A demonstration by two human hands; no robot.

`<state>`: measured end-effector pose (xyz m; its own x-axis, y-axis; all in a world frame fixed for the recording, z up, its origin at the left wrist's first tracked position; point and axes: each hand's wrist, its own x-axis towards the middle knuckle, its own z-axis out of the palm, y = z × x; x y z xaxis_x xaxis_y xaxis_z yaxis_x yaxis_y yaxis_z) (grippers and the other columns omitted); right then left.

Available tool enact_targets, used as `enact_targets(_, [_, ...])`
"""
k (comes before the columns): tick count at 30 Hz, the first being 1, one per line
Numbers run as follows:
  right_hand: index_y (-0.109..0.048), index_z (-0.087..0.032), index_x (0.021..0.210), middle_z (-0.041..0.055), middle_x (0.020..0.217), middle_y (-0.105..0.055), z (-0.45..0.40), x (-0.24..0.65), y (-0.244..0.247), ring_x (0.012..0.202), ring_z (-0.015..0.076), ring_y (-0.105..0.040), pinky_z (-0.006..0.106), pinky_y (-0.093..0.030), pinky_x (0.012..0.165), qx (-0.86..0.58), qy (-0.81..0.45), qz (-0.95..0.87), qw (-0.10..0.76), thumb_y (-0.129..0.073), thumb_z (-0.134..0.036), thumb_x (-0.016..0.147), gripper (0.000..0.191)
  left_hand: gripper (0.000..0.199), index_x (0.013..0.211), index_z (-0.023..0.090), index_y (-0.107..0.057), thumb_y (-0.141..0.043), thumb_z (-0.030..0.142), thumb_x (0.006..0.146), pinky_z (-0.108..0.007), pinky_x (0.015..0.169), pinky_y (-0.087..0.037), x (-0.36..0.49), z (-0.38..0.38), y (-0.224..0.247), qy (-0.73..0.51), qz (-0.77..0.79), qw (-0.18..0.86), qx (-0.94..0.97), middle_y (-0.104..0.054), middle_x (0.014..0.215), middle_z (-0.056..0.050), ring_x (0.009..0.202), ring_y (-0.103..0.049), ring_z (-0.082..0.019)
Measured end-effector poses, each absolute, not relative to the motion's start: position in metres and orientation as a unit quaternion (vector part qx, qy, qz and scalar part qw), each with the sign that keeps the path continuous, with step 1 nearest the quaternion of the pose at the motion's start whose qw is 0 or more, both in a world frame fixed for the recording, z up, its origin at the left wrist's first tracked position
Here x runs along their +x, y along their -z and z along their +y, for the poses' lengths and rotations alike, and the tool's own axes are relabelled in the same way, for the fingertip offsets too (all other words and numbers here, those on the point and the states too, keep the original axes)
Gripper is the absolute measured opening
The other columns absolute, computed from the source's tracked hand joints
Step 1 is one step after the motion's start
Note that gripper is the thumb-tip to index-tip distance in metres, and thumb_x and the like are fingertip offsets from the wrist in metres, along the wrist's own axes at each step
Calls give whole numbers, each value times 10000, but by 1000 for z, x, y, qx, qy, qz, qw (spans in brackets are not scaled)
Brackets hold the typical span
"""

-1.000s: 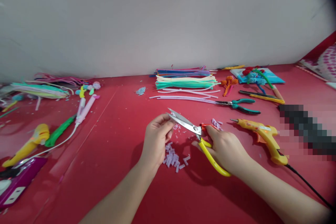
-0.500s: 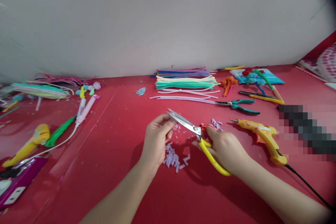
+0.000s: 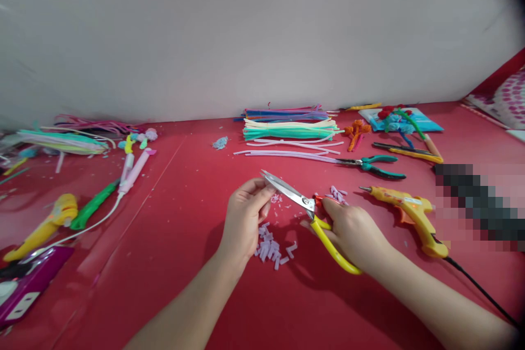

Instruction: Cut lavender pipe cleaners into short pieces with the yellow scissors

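At the far left end of the scissors (image 3: 306,202), holding thumb and forefinger of the left hand (image 3: 244,213) together, just beside the blades (image 3: 287,191); cannot tell about any small piece between them. On the near side of the scissors, can see purple pieces (image 3: 268,249) heaped on the table (image 3: 143,262), nearer to the left hand than to the right hand (image 3: 355,232), with long axes in mixed directions. At the scissors' near right end, clamping right fingers around the handles (image 3: 333,252). Pointing the blades toward far left, along a slanting long axis.
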<state>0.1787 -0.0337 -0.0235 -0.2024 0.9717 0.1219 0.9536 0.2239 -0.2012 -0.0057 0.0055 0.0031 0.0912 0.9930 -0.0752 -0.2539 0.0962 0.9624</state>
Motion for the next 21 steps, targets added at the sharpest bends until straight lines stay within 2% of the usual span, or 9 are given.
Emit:
enact_targets(7, [-353,-204,618,-34,443,-413,-34,177,14,392,92,-376,223,-166,421,-640,-68,-757,114,-379,-496,734,316,131,752,146,-570,-554,261,691,-171,359,-143,-5,5,-8,-516,429,600,435,-418,470,50,386,-261,-23])
enact_targets(12, [-367,-203,609,-38,459,-398,-31,176,15,406,85,-344,217,-197,426,-660,-124,-723,159,-408,-490,715,309,165,773,147,-550,-543,293,695,-171,356,-156,-2,3,-9,-461,428,639,442,-572,662,-11,386,-305,-16])
enact_targets(17, [-428,-189,643,-39,528,-413,-28,174,11,469,78,-352,195,-252,437,-629,-286,-672,264,-442,-419,712,241,159,783,152,-541,-517,295,717,-168,356,-163,3,-2,-7,-392,407,681,465,-588,708,-25,392,-318,-16])
enact_targets(21, [-475,-179,713,-70,468,-352,-31,173,3,417,59,-325,181,-276,409,-591,-428,-599,332,-442,-377,724,201,162,776,144,-551,-499,290,730,-163,365,-177,7,-6,-6,-324,390,706,495,-579,689,-30,404,-313,-19])
